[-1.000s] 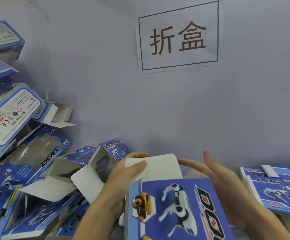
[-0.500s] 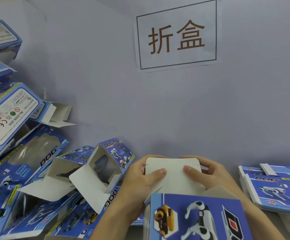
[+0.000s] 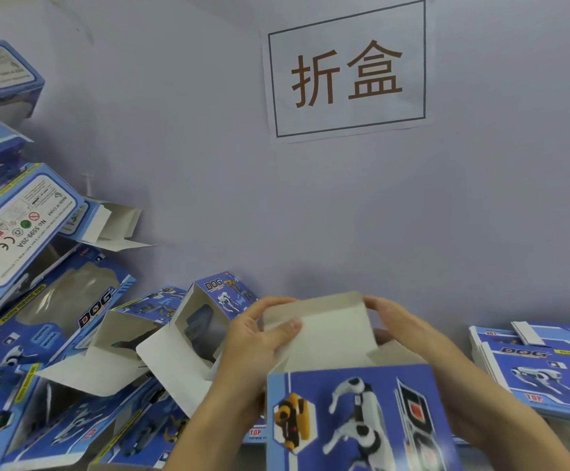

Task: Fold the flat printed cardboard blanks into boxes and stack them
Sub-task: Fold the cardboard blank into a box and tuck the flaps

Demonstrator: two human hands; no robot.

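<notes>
I hold a blue printed box [image 3: 362,416] with a robot-dog picture, its open end facing away from me. Its white top flap [image 3: 331,331] stands up with the far tuck edge bent over. My left hand [image 3: 260,338] pinches the flap's left side, thumb on its inner face. My right hand [image 3: 399,321] grips the flap's right corner, fingers curled over the bent edge. A pile of folded blue boxes [image 3: 59,321] is heaped at the left. Flat blanks [image 3: 545,365] lie stacked at the right.
A grey wall rises close behind, carrying a white paper sign [image 3: 346,69] with two brown characters. One folded box with an open end [image 3: 205,321] lies just left of my left hand. The heap at the left leans high against the wall.
The box has shifted slightly left and nearer. Both hands went from reaching for the flap to gripping it, and its far edge is now bent over.
</notes>
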